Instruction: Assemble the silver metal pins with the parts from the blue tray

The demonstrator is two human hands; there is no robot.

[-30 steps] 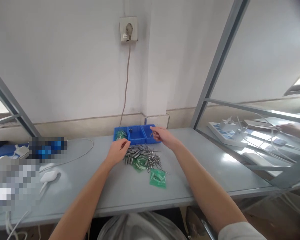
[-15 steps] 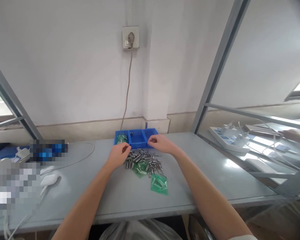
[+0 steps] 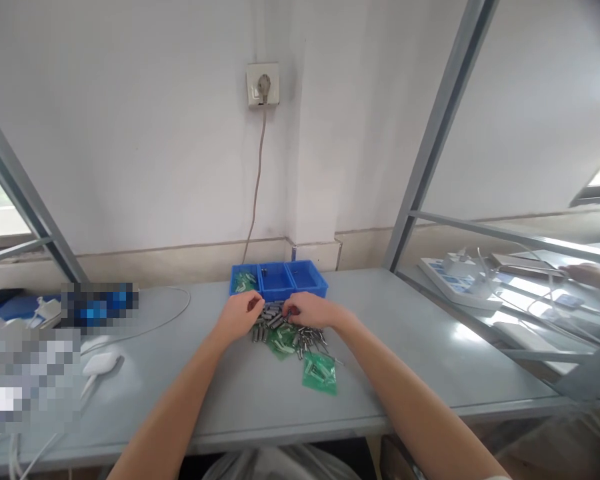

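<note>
a square white wall socket (image 3: 254,73) holds a round grey plug (image 3: 264,85), its thin grey cable (image 3: 259,173) hanging below; a rounded white plastic block (image 3: 101,364) lies on the flat grey worktop (image 3: 425,333).

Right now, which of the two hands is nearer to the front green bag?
Right: the right hand is beyond the front green bag, slightly left; the left hand is beyond it, farther left.

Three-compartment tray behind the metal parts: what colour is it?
The tray is blue, as the head view shows.
</note>
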